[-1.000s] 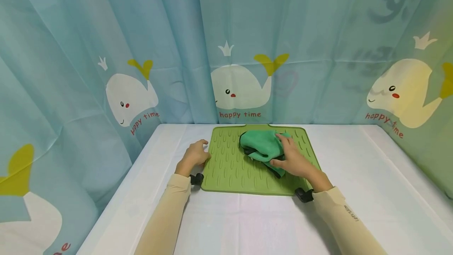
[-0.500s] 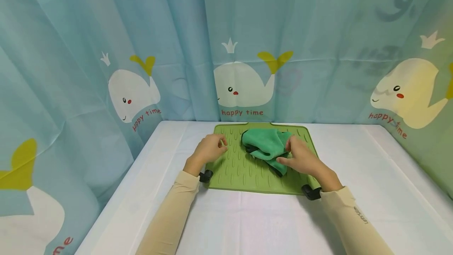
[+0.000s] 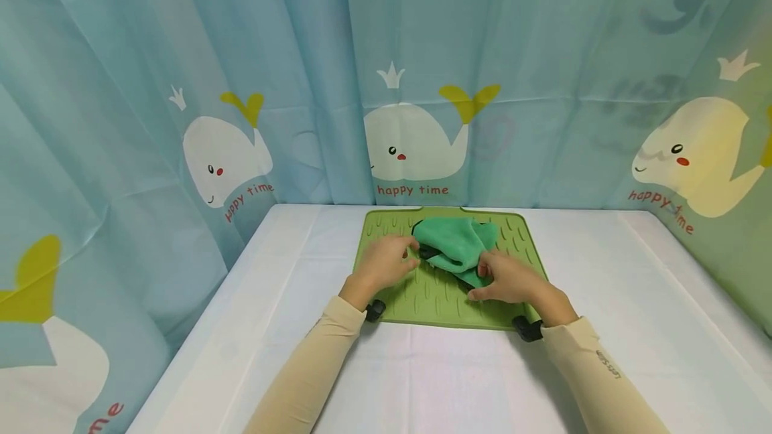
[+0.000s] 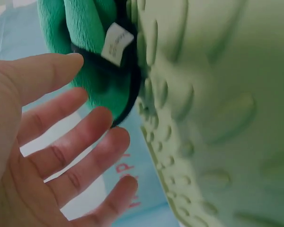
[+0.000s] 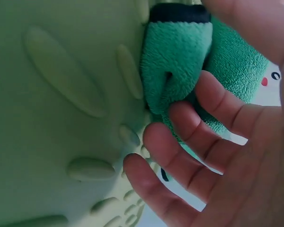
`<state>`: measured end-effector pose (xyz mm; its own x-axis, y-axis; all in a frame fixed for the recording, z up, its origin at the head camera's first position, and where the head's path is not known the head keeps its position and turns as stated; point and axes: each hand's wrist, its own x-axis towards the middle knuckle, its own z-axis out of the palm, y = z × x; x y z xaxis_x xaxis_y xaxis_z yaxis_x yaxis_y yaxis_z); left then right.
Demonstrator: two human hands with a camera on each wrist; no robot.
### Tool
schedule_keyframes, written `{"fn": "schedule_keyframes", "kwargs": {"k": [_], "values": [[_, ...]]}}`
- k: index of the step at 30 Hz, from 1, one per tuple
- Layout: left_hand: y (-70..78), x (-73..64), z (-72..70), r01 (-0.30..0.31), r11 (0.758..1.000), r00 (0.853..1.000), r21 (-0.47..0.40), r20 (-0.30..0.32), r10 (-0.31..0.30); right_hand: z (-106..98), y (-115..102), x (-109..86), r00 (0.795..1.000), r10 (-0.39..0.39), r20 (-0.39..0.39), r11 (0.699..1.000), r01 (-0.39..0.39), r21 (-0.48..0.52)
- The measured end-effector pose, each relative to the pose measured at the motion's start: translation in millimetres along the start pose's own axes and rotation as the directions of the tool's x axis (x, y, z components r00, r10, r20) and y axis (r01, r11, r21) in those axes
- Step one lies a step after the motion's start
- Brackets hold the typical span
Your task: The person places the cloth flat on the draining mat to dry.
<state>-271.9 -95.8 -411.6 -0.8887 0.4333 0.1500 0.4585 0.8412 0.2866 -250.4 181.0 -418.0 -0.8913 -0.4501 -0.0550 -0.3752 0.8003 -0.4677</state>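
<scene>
A crumpled green towel (image 3: 455, 240) with black edging lies bunched on the green ribbed mat (image 3: 410, 297). My left hand (image 3: 386, 263) is over the mat at the towel's left side, its fingers spread and relaxed. In the left wrist view the thumb and fingers are right by the towel's black edge, near a white label (image 4: 117, 43). At the towel's right side is my right hand (image 3: 509, 276), with gently bent fingers. The right wrist view shows its fingertips (image 5: 184, 118) against the fuzzy cloth, not closed round it.
The mat lies on a white-covered table (image 3: 410, 380), its back edge near a blue curtain (image 3: 543, 139) printed with white whales. A black wrist strap mount (image 3: 528, 329) sits by the right sleeve, another (image 3: 375, 311) by the left.
My left hand has moved right from the mat's left edge to the towel. My right hand has slid down along the towel's right side toward me. The towel stays about where it was.
</scene>
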Motion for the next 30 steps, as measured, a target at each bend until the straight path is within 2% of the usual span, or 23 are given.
{"fn": "schedule_keyframes", "kwargs": {"k": [6, 15, 22, 30], "values": [[14.0, 2.9, 8.8, -0.015, 0.999, 1.0, 0.051, -0.013, 0.015, 3, -2, -2.0, 1.0, 0.018, 0.02, 1.0, -0.017, -0.005], [20.4, 2.9, 20.1, -0.003, 0.992, 1.0, 0.125, 0.003, 0.002, 5, -3, -0.3, 1.0, -0.006, 0.019, 0.999, 0.006, -0.038], [24.4, 5.8, 23.0, 0.008, 0.998, 0.999, 0.069, -0.053, -0.004, 2, 0, -0.6, 0.999, -0.007, 0.031, 0.999, 0.008, -0.038], [19.7, 4.1, 18.6, 0.06, 0.995, 0.997, -0.077, -0.044, -0.063, -5, 2, -1.7, 0.998, -0.059, -0.013, 0.998, 0.059, 0.001]]}}
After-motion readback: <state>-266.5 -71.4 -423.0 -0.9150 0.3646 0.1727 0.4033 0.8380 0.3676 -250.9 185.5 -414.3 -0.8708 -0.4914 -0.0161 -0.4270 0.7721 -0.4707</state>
